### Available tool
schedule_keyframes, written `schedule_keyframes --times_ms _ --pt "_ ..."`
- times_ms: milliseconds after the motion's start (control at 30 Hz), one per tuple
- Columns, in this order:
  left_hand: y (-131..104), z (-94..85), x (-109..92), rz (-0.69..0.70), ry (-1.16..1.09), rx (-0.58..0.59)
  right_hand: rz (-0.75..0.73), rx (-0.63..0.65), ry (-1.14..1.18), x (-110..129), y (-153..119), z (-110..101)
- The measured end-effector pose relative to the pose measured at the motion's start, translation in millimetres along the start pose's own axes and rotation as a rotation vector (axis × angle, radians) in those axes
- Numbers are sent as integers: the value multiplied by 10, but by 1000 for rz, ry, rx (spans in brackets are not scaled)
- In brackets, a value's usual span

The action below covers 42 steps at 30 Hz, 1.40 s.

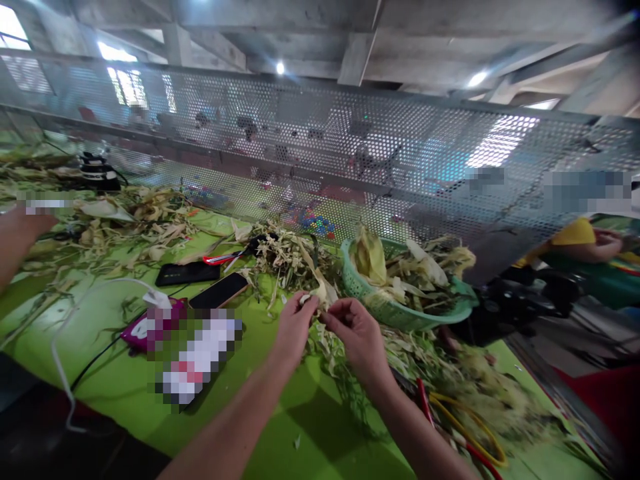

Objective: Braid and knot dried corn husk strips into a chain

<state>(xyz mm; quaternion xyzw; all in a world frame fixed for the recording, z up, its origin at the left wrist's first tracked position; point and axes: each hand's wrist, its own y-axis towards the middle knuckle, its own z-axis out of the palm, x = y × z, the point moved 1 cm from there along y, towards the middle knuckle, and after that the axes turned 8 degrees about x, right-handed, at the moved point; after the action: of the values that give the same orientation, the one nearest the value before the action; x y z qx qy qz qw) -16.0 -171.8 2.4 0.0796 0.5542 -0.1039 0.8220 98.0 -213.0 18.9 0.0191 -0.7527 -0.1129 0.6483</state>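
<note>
Both hands are close together over the green table. My left hand is closed, its thumb and fingers pinching a pale dried husk piece. Right beside it, my right hand has its fingertips pressed together at the lower end of the same piece. A green plastic basket filled with dried husks stands just behind my right hand. A heap of dry plant scraps lies behind my left hand, and more green leaf scraps lie beneath both hands.
Two dark phones, a purple box with cables and a blurred device lie left. Red-and-yellow handled tools are near my right forearm. A perforated metal screen runs behind. Another person's hand is at far left; a person in yellow is right.
</note>
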Motion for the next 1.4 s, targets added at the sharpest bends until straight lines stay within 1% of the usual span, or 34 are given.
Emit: schedule_keyframes --times_ms 100,167,300,400,467,533,600,667,767,800,867,967,1033,1133,1233,1300,1400 --pt "-6 4 -15 27 -40 15 133 93 188 -60 -17 42" --pt "-20 14 -32 29 -55 53 224 103 317 -108 -15 51" --pt "-58 43 -56 6 -23 167 331 -6 576 -186 16 25" --pt "-66 45 -49 3 24 173 338 -84 688 -207 40 -8" --pt "-57 36 -30 -6 49 153 320 -112 672 -206 47 -19" --pt "-39 22 -4 -34 52 128 264 -129 580 -190 45 -20" --pt "-18 3 18 -57 65 107 155 -132 420 -152 35 -19" --pt "1 -13 26 -43 138 103 6 -120 221 -93 20 -30" --pt "19 -17 17 9 337 139 -198 -118 -122 3 0 -80" --pt "20 -11 13 19 395 162 -245 -120 -220 26 -2 -103" --pt "11 10 0 41 480 215 -282 -114 -339 48 5 -148" --pt "-29 47 -41 118 530 278 -257 -100 -367 37 38 -196" --pt "-64 65 -77 149 492 310 -239 -111 -340 29 63 -211" --pt "-102 85 -109 95 334 363 -164 -100 -177 32 87 -210" --pt "-111 103 -99 48 200 409 -70 -85 -6 34 95 -205" --pt "-109 109 -82 45 187 423 -31 -80 47 32 97 -205" --pt "-106 105 -72 54 209 410 6 -31 86 39 99 -198"
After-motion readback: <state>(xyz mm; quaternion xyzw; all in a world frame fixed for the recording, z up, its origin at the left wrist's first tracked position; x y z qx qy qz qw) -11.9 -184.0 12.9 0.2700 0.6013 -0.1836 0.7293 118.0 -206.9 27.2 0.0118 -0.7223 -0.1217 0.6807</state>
